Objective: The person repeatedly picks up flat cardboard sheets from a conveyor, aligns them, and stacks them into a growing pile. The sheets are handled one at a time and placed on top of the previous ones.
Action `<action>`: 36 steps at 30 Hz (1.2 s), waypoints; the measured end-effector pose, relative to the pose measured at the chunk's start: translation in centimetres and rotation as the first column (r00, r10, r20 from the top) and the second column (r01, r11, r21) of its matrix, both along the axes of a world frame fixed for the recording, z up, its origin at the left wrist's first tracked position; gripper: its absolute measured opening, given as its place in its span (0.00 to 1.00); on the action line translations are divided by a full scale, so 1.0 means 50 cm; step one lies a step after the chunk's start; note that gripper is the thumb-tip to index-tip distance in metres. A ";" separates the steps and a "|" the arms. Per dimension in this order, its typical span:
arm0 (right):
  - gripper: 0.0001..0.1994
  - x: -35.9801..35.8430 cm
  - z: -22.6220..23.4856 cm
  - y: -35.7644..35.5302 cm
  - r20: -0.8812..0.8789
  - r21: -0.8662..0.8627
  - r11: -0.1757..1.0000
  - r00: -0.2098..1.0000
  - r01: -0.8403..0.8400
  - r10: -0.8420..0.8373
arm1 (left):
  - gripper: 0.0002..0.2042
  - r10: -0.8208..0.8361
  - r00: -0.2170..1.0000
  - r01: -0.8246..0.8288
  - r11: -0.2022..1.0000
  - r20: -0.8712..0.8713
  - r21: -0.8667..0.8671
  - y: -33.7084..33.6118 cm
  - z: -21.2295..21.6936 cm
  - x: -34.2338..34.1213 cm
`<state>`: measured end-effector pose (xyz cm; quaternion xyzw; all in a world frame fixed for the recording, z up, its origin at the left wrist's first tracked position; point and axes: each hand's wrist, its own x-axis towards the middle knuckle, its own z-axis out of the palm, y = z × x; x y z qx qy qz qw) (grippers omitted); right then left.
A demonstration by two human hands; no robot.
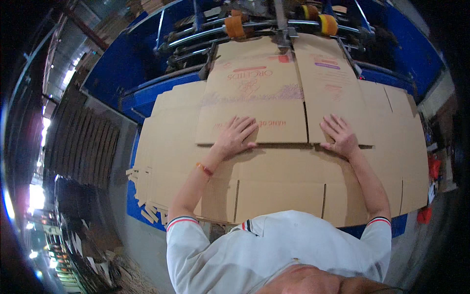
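A folded cardboard carton blank lies in front of me, printed in red and purple, its far edge under the metal bar and rollers of a blue machine. My left hand rests flat on its left panel near the front edge, fingers spread. On the narrower right panel lies my right hand, also flat with its fingers apart. A dark slot runs between the two panels. Beneath is a wide unprinted cardboard sheet with short slits along its near edge.
Orange rollers sit on a steel shaft across the far side, between blue machine walls. Thin cardboard strips stick out at the near left corner. Tall stacks of cardboard stand on the floor to the left.
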<state>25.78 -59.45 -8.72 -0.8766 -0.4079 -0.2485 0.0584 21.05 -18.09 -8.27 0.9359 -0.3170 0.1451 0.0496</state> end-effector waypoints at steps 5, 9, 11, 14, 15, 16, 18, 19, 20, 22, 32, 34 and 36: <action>0.32 0.140 -0.041 -0.006 -0.010 0.035 0.995 0.996 0.093 -0.093 | 0.30 0.133 0.990 -0.132 0.991 0.050 -0.014 0.005 -0.023 0.118; 0.30 0.204 -0.026 0.055 0.148 0.133 0.926 0.917 0.352 -0.370 | 0.32 0.487 0.861 -0.464 0.870 0.148 -0.166 -0.009 -0.009 0.163; 0.28 0.245 -0.042 0.048 0.172 0.247 0.836 0.826 0.491 -0.536 | 0.34 0.557 0.799 -0.465 0.811 0.227 -0.356 -0.002 -0.051 0.160; 0.26 0.260 -0.085 0.005 0.227 0.308 0.853 0.839 0.421 -0.495 | 0.31 0.605 0.785 -0.487 0.735 0.132 -0.473 0.005 -0.059 0.080; 0.25 0.268 -0.093 -0.001 0.217 0.294 0.863 0.850 0.411 -0.480 | 0.29 0.664 0.740 -0.573 0.708 0.112 -0.412 0.033 -0.059 0.054; 0.25 0.270 -0.102 -0.014 0.206 0.276 0.869 0.858 0.411 -0.471 | 0.28 0.795 0.591 -0.776 0.606 0.138 -0.173 0.063 -0.062 0.023; 0.24 0.260 -0.108 -0.023 0.169 0.254 0.866 0.862 0.431 -0.478 | 0.27 0.900 0.280 -0.940 0.188 0.333 0.285 0.158 -0.047 -0.035; 0.23 0.273 -0.079 0.046 0.153 0.289 0.883 0.893 0.368 -0.422 | 0.23 0.962 0.186 -0.816 0.266 0.202 -0.514 0.382 -0.141 -0.068; 0.23 0.243 -0.107 -0.026 0.120 0.241 0.850 0.855 0.469 -0.505 | 0.20 0.862 0.341 -0.481 -0.182 -0.374 -0.858 0.325 -0.056 -0.078; 0.20 0.269 -0.093 0.017 0.106 0.233 0.861 0.868 0.452 -0.485 | 0.17 0.966 -0.195 -0.893 -0.247 -0.172 -0.376 0.543 -0.103 -0.176; 0.17 0.211 -0.085 0.013 -0.028 0.203 0.853 0.873 0.481 -0.486 | 0.30 0.983 -0.167 -0.984 -0.171 -0.073 -0.053 0.519 0.056 -0.228; 0.17 0.188 -0.082 0.029 -0.084 0.242 0.846 0.879 0.476 -0.470 | 0.30 0.982 -0.113 -0.991 -0.099 0.152 -0.092 0.498 0.078 -0.241; 0.18 0.160 -0.083 0.033 -0.077 0.234 0.859 0.889 0.456 -0.451 | 0.29 0.973 -0.069 -0.995 -0.051 0.221 -0.086 0.483 0.104 -0.247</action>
